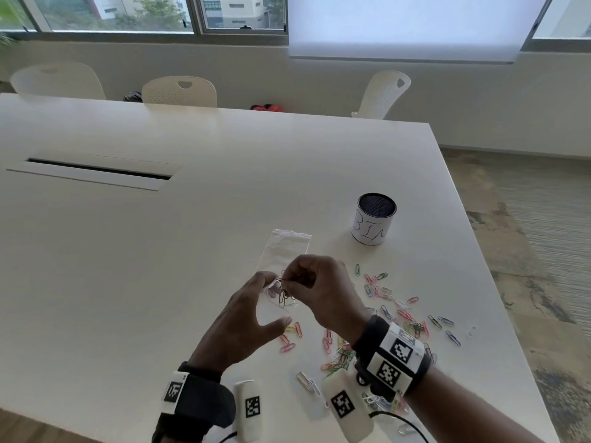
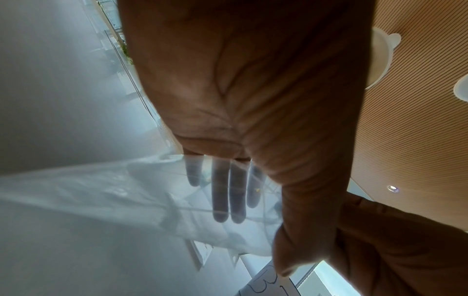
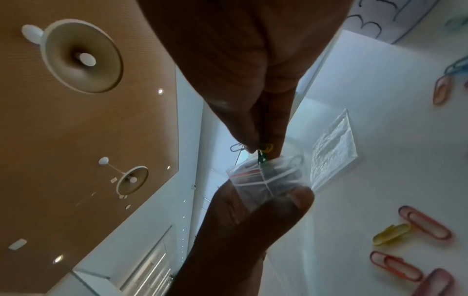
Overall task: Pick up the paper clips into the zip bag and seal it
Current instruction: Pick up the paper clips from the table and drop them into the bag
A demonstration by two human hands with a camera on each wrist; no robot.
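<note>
Here, on the white table (image 1: 224, 187): a mesh pen cup (image 1: 374, 219) with a paper wrap lettered in marker stands beyond the work area, well apart from both hands. Loose coloured paper clips (image 1: 383, 295) lie scattered on the table to the right of and under the right forearm; a few pink and yellow ones (image 3: 415, 226) lie between the two wrists. Two white marker-tagged blocks sit near the table's front edge by the wrists. Three white chairs stand along the far side.

The right hand (image 1: 319, 289) is curled, its fingertips (image 3: 249, 140) pinching a small bunch of clips (image 3: 262, 153) — green, yellow and a dark one show in the right wrist view. The bunch hangs right at the mouth of the zip bag (image 1: 283, 254), partly inside it.

The left hand (image 1: 246, 318) holds the bag's near end, thumb on one side and fingers on the other; its fingers (image 2: 220, 192) show through the clear plastic. The mouth is held apart. The rest of the bag trails flat on the table away from the person. Several clips already show inside near the mouth.
</note>
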